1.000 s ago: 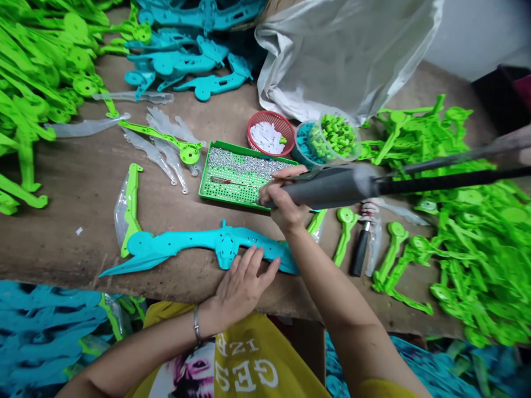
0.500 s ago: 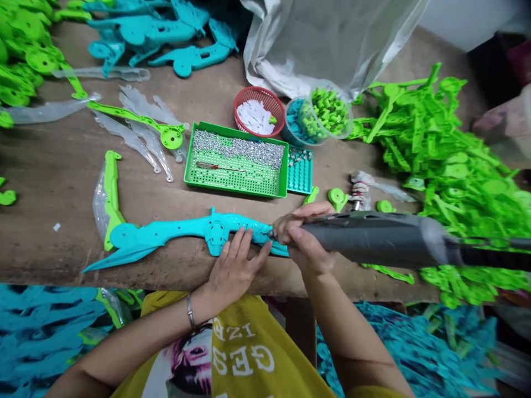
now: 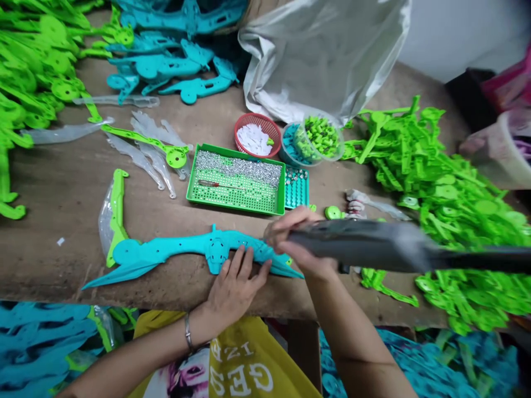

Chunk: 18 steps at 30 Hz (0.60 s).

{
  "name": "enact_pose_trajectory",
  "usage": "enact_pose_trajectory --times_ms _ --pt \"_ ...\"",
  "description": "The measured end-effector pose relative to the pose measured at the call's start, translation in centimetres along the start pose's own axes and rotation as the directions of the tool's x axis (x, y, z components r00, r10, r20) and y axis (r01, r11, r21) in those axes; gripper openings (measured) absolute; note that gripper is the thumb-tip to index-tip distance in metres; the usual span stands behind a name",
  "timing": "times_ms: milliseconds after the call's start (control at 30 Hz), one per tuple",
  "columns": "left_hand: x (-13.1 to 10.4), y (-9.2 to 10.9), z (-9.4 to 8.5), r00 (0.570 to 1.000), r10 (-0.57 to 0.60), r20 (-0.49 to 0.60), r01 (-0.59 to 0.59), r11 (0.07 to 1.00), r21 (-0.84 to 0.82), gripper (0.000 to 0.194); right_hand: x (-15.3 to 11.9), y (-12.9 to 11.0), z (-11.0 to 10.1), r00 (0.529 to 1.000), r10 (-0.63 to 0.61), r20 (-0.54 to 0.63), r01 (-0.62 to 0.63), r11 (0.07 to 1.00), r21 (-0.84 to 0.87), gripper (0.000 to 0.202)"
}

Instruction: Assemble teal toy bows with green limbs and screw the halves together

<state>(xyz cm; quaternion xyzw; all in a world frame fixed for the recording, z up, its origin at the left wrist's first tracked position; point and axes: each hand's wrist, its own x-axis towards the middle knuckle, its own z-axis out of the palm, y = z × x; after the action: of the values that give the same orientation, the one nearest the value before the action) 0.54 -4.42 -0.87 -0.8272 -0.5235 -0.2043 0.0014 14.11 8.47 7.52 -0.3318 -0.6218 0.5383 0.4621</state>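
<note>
A long turquoise plastic toy bow part [image 3: 178,249] lies along the table's front edge. My left hand [image 3: 237,282] rests on it right of its centre, fingers stretched out and spread. My right hand [image 3: 299,237] is wrapped round the front end of a dark grey power screwdriver [image 3: 365,243], which lies nearly level and points left. Its tip is hidden by my fingers, just above the right part of the turquoise piece. At the left end, a lime green arm [image 3: 118,213] with a clear plastic piece [image 3: 105,221] joins the turquoise piece.
Behind stands a green tray [image 3: 236,202] with small screws and a red-handled screwdriver [image 3: 209,183]. Around it are a red basket [image 3: 271,132], plastic tubs [image 3: 321,138] and a turquoise tray [image 3: 301,190]. Green parts [image 3: 452,204] heap at right; turquoise parts [image 3: 178,61] lie behind left.
The power screwdriver and my right hand have lifted slightly off the turquoise part, baring more of its right end. My left hand stays put. The camera view has tilted a little.
</note>
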Motion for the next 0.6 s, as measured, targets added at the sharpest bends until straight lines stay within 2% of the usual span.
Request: enact_pose_trajectory --times_ms 33,100,167,233,367,600 --pt "0.1 0.0 -0.1 1.000 0.002 -0.006 -0.001 1.000 0.009 0.054 1.0 0.0 0.0 0.994 -0.055 -0.095 0.059 0.998 0.037 0.025" --pt "0.3 0.0 -0.2 1.000 0.004 -0.023 -0.004 1.000 0.021 0.053 2.9 0.5 0.2 0.952 -0.128 -0.278 0.148 0.987 0.053 0.024" --pt "0.3 -0.1 -0.3 0.999 0.000 -0.033 0.001 1.000 0.023 0.053 4.4 1.5 0.5 0.920 -0.144 -0.364 0.167 0.985 0.033 0.027" --pt "0.3 -0.1 -0.3 1.000 0.000 -0.028 0.001 1.000 0.022 0.055 5.2 2.7 0.9 0.914 -0.134 -0.384 0.160 0.986 0.037 0.025" --pt "0.2 -0.1 -0.1 1.000 0.004 -0.012 -0.003 0.999 0.032 0.058 5.5 4.6 1.3 0.931 -0.106 -0.350 0.135 0.989 0.058 0.029" --pt "0.4 -0.2 -0.3 1.000 0.001 -0.015 -0.001 0.999 0.034 0.059 5.1 6.0 1.3 0.947 -0.067 -0.313 0.062 0.998 -0.027 0.022"
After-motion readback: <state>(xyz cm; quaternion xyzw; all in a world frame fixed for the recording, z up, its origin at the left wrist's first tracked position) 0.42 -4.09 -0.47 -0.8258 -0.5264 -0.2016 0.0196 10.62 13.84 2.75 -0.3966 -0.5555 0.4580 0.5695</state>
